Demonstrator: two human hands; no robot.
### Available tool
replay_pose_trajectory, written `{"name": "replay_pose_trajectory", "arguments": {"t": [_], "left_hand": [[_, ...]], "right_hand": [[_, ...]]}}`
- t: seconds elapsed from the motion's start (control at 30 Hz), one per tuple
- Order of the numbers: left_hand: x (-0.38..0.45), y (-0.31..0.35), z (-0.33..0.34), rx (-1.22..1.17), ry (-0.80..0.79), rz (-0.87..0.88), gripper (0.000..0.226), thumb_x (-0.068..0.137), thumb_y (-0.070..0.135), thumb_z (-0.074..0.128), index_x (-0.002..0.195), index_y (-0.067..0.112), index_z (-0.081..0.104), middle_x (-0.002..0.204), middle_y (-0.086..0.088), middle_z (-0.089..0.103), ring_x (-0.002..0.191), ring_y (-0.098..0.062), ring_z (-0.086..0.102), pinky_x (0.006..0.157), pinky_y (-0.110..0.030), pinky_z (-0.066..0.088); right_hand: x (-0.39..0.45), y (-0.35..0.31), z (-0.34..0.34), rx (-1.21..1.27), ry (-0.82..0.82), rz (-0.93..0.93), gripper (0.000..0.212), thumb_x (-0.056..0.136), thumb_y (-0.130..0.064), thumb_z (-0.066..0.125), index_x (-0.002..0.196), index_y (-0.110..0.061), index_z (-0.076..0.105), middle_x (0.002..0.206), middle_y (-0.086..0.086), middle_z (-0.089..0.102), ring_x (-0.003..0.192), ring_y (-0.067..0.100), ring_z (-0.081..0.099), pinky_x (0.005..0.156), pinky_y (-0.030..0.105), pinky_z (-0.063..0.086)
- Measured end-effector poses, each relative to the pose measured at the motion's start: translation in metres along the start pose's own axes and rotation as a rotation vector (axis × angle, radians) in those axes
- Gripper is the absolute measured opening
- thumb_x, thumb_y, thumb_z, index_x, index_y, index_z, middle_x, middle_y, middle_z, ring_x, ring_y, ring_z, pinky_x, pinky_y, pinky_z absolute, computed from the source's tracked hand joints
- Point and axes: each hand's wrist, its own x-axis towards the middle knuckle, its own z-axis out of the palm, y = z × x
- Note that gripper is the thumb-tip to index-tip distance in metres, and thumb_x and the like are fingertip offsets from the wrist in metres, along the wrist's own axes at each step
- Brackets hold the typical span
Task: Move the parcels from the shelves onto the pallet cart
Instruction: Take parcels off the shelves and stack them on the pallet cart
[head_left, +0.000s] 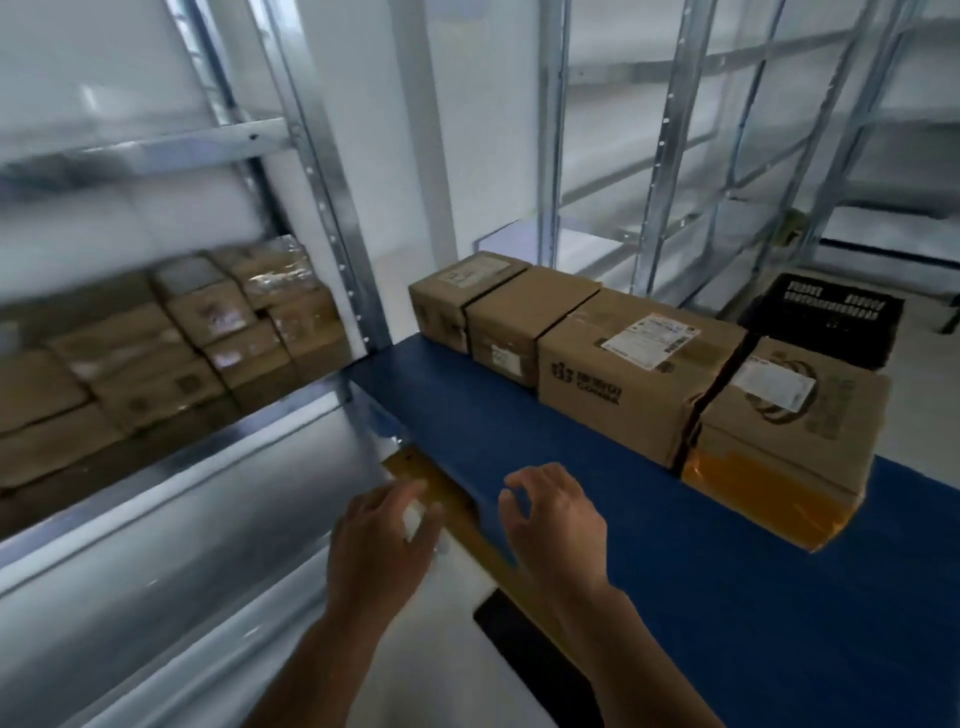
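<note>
**A:** Status on hands?

**B:** My left hand (382, 530) and my right hand (553, 512) are both out in front of me, fingers loosely curled, holding nothing. Right one hovers over the near edge of the blue cart deck (649, 545); can't tell if it touches. Left one is just off that edge, over a yellow part (415, 470) of the cart.

**A:** Parcels?

**B:** Four already on the deck, in a row, well ahead of my right fingertips, side by side and touching. From far to near: a small box (457, 296), a plain box (524, 327), a labelled box (634, 369), and a taped box (784, 431) with yellow tape on its near face.

**A:** And the shelf?

**B:** The stacked parcels (171, 343) sit ahead and left of my left hand, on the metal shelf (171, 457), blurred. A black crate (831, 317) is on the floor beyond the cart.
</note>
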Motion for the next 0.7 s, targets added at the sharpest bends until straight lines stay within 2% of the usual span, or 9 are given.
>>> {"name": "replay_pose_trajectory", "arguments": {"t": [0.07,0.13,0.17,0.23,0.3,0.37,0.43,0.57,0.7], "left_hand": [[-0.01,-0.023,-0.018,0.045,0.06,-0.043,0.039,0.09,0.045,0.051,0.124,0.026,0.057,0.129,0.003,0.056,0.12,-0.017,0.047,0.1,-0.034,0.035],[-0.022,-0.045,-0.037,0.098,0.116,-0.084,0.044,0.089,0.046,0.052,0.128,0.024,0.054,0.134,0.0,0.053,0.125,-0.019,0.044,0.103,-0.034,0.032],[-0.029,-0.057,-0.046,0.127,0.127,-0.11,0.049,0.09,0.048,0.05,0.132,0.023,0.05,0.14,-0.001,0.048,0.13,-0.02,0.04,0.106,-0.035,0.029],[-0.041,-0.082,-0.064,0.172,0.137,-0.159,0.059,0.09,0.052,0.044,0.141,0.024,0.037,0.151,-0.001,0.031,0.14,-0.019,0.024,0.113,-0.037,0.018],[-0.053,-0.109,-0.084,0.194,0.155,-0.191,0.064,0.09,0.056,0.04,0.145,0.028,0.027,0.156,0.0,0.018,0.144,-0.018,0.012,0.116,-0.038,0.009],[-0.066,-0.138,-0.105,0.194,0.17,-0.217,0.065,0.089,0.058,0.037,0.146,0.03,0.022,0.157,0.001,0.013,0.144,-0.018,0.008,0.116,-0.039,0.005],[-0.082,-0.168,-0.13,0.17,0.194,-0.242,0.065,0.089,0.057,0.038,0.146,0.029,0.023,0.156,0.0,0.014,0.144,-0.018,0.01,0.116,-0.039,0.008],[-0.121,-0.238,-0.185,0.11,0.271,-0.318,0.065,0.087,0.055,0.045,0.143,0.024,0.033,0.152,-0.002,0.029,0.14,-0.02,0.026,0.112,-0.04,0.023],[-0.163,-0.31,-0.24,0.054,0.365,-0.41,0.061,0.086,0.056,0.049,0.138,0.024,0.041,0.143,0.0,0.045,0.129,-0.018,0.042,0.102,-0.038,0.038]], "right_hand": [[-0.001,-0.024,0.017,0.032,-0.037,-0.059,0.015,0.09,-0.027,0.055,0.091,-0.019,0.067,0.092,-0.002,0.061,0.08,0.014,0.057,0.059,0.023,0.038],[-0.007,-0.048,0.034,0.051,-0.091,-0.132,0.017,0.09,-0.03,0.054,0.095,-0.019,0.066,0.095,0.0,0.062,0.084,0.014,0.056,0.07,0.027,0.046],[-0.011,-0.06,0.042,0.057,-0.135,-0.161,0.023,0.091,-0.035,0.052,0.104,-0.021,0.065,0.104,0.001,0.062,0.092,0.014,0.055,0.081,0.029,0.047],[-0.02,-0.085,0.059,0.018,-0.255,-0.208,0.041,0.091,-0.05,0.044,0.126,-0.029,0.053,0.133,0.0,0.052,0.121,0.018,0.046,0.101,0.035,0.035],[-0.029,-0.114,0.075,-0.036,-0.321,-0.276,0.052,0.09,-0.061,0.037,0.137,-0.037,0.039,0.15,-0.002,0.034,0.138,0.02,0.03,0.11,0.039,0.024],[-0.041,-0.148,0.09,-0.043,-0.33,-0.342,0.055,0.09,-0.064,0.036,0.138,-0.037,0.038,0.153,-0.002,0.03,0.14,0.02,0.027,0.112,0.04,0.02],[-0.057,-0.185,0.106,-0.012,-0.323,-0.393,0.052,0.091,-0.061,0.039,0.135,-0.034,0.044,0.148,-0.003,0.039,0.136,0.018,0.034,0.111,0.037,0.025],[-0.1,-0.268,0.144,0.059,-0.34,-0.484,0.04,0.093,-0.049,0.046,0.122,-0.025,0.057,0.123,-0.003,0.06,0.113,0.012,0.053,0.1,0.031,0.043],[-0.148,-0.353,0.186,0.067,-0.357,-0.598,0.037,0.094,-0.043,0.048,0.123,-0.022,0.059,0.119,-0.002,0.063,0.108,0.011,0.057,0.094,0.025,0.043]]}}
